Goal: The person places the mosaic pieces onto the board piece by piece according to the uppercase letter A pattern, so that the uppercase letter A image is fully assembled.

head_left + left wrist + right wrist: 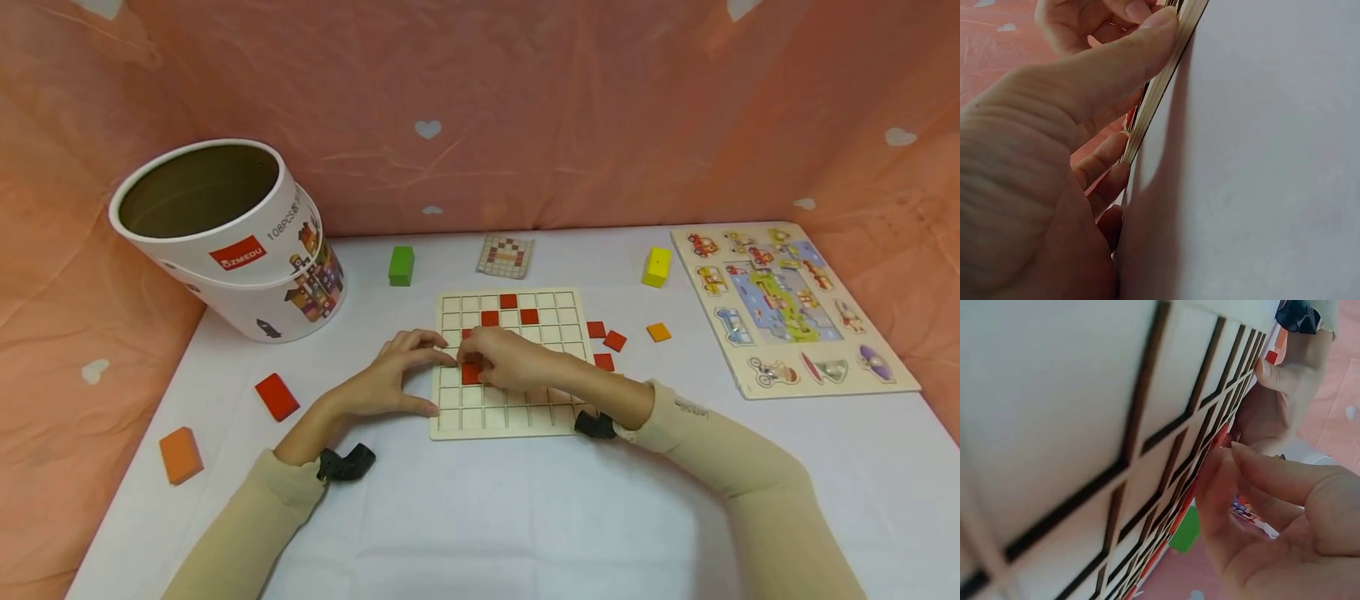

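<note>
Both forearms angled inward over pale wooden square grid board (pixel 510 367) mid-table. Left hand (pixel 390 375) spread, thumb and fingertips bracing board's left edge. Right hand (pixel 504 360) curled, fingertips pinching small red square tile (pixel 470 374) into a cell.

Both hands rest on the grid board (pixel 510 367). The left hand (pixel 390 375) braces the board's left edge. The right hand (pixel 510 358) presses a red tile (pixel 470 374) into a cell near that edge.
</note>
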`<action>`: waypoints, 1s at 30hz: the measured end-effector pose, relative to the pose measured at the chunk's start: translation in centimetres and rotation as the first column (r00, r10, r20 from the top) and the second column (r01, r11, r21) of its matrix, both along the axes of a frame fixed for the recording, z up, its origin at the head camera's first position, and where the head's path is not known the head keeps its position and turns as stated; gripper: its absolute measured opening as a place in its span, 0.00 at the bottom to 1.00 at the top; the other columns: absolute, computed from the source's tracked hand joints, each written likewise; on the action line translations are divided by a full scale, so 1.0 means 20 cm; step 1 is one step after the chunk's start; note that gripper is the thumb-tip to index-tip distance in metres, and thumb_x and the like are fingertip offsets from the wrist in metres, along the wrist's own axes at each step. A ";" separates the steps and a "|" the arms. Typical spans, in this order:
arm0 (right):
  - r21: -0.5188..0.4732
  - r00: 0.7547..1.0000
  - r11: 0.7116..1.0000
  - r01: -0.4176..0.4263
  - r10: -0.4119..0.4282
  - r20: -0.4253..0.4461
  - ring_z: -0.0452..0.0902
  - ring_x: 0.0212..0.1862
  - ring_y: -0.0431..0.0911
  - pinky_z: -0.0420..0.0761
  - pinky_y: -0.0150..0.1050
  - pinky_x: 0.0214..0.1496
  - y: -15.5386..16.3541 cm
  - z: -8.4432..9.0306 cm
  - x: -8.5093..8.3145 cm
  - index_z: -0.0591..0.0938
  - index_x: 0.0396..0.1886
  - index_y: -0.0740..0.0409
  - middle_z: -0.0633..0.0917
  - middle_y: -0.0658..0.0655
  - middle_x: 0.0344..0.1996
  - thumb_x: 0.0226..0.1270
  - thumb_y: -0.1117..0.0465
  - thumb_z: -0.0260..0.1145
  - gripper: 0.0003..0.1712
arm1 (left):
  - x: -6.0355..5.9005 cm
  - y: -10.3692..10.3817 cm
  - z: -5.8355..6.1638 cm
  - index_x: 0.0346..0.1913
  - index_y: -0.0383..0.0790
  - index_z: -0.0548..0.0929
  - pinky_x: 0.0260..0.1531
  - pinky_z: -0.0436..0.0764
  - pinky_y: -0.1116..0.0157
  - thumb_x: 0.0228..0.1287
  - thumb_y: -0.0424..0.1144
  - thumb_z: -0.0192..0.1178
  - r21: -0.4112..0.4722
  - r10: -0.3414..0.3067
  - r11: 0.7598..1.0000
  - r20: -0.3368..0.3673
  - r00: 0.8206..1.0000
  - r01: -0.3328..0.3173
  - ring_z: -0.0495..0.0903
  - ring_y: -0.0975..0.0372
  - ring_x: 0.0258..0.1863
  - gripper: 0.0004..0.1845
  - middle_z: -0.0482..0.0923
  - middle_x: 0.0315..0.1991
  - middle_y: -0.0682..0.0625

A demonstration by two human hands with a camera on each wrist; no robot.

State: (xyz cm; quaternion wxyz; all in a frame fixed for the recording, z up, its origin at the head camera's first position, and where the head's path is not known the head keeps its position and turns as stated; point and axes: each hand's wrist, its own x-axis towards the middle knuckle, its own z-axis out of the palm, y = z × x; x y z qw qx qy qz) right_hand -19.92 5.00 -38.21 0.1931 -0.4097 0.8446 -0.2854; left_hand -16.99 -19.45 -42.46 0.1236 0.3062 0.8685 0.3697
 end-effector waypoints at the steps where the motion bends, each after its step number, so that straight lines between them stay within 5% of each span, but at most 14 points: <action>1: 0.025 0.999 1.000 0.005 -0.004 -0.038 0.71 0.36 0.44 0.73 0.35 0.41 0.00 0.00 0.01 0.84 0.50 0.64 0.78 0.55 0.40 0.61 0.75 0.66 0.17 | 0.00 0.00 0.00 0.59 0.47 0.82 0.65 0.50 0.40 0.48 0.46 0.79 -0.001 0.001 1.000 -0.001 1.000 -0.001 0.57 0.48 0.67 0.33 0.64 0.67 0.46; 4: 0.101 0.990 0.995 0.025 -0.010 -0.143 0.73 0.39 0.47 0.76 0.39 0.41 0.02 0.02 0.04 0.83 0.55 0.60 0.76 0.56 0.45 0.65 0.66 0.68 0.18 | 0.00 0.00 0.00 0.59 0.47 0.82 0.65 0.50 0.39 0.47 0.46 0.80 -0.004 0.007 1.000 -0.008 1.000 -0.007 0.57 0.48 0.67 0.32 0.64 0.67 0.46; 6: 0.169 0.974 0.986 0.017 0.021 -0.224 0.74 0.50 0.51 0.77 0.47 0.50 0.04 0.03 0.07 0.81 0.60 0.58 0.77 0.59 0.53 0.67 0.58 0.69 0.22 | 0.00 0.00 0.00 0.58 0.47 0.82 0.65 0.50 0.39 0.47 0.46 0.80 -0.001 0.010 1.000 -0.014 1.000 -0.010 0.58 0.48 0.67 0.32 0.64 0.66 0.46; 10: 0.320 0.933 0.947 -0.027 0.138 -0.331 0.52 0.75 0.59 0.58 0.63 0.69 0.09 0.04 0.14 0.72 0.71 0.55 0.65 0.60 0.73 0.67 0.43 0.68 0.38 | 0.00 0.00 -0.01 0.59 0.46 0.81 0.64 0.51 0.39 0.48 0.46 0.79 0.001 0.004 1.000 -0.021 1.000 -0.004 0.58 0.48 0.66 0.32 0.65 0.66 0.45; 13: 0.375 0.927 0.924 -0.074 0.202 -0.315 0.38 0.79 0.58 0.44 0.67 0.72 0.13 0.05 0.18 0.66 0.75 0.54 0.56 0.56 0.78 0.67 0.38 0.65 0.44 | 0.00 0.00 -0.01 0.59 0.46 0.81 0.64 0.52 0.39 0.48 0.47 0.79 -0.003 0.004 1.000 -0.016 1.000 -0.004 0.58 0.48 0.66 0.33 0.64 0.66 0.46; 17: 0.374 0.931 0.917 -0.136 0.248 -0.269 0.39 0.79 0.57 0.40 0.67 0.72 0.16 0.04 0.20 0.64 0.76 0.54 0.56 0.55 0.78 0.68 0.36 0.62 0.44 | 0.00 0.00 0.00 0.59 0.47 0.81 0.64 0.51 0.39 0.47 0.46 0.79 -0.007 0.009 1.000 -0.011 1.000 -0.009 0.58 0.48 0.67 0.33 0.64 0.67 0.45; 24: 0.189 0.970 0.982 -0.021 0.065 -0.232 0.51 0.76 0.61 0.46 0.67 0.71 0.31 0.06 0.10 0.71 0.71 0.56 0.64 0.61 0.74 0.68 0.50 0.69 0.36 | 0.00 0.01 0.00 0.59 0.48 0.82 0.64 0.52 0.40 0.46 0.46 0.80 -0.001 0.010 1.000 -0.021 1.000 -0.010 0.58 0.49 0.67 0.33 0.65 0.66 0.46; 30: 0.052 0.974 0.979 0.200 -0.192 -0.121 0.72 0.58 0.58 0.67 0.59 0.59 0.54 0.06 -0.05 0.81 0.58 0.64 0.79 0.62 0.56 0.61 0.66 0.73 0.24 | 0.01 0.01 0.00 0.58 0.48 0.82 0.64 0.51 0.41 0.46 0.46 0.80 -0.003 0.014 1.000 -0.018 1.000 -0.014 0.58 0.49 0.67 0.33 0.65 0.66 0.46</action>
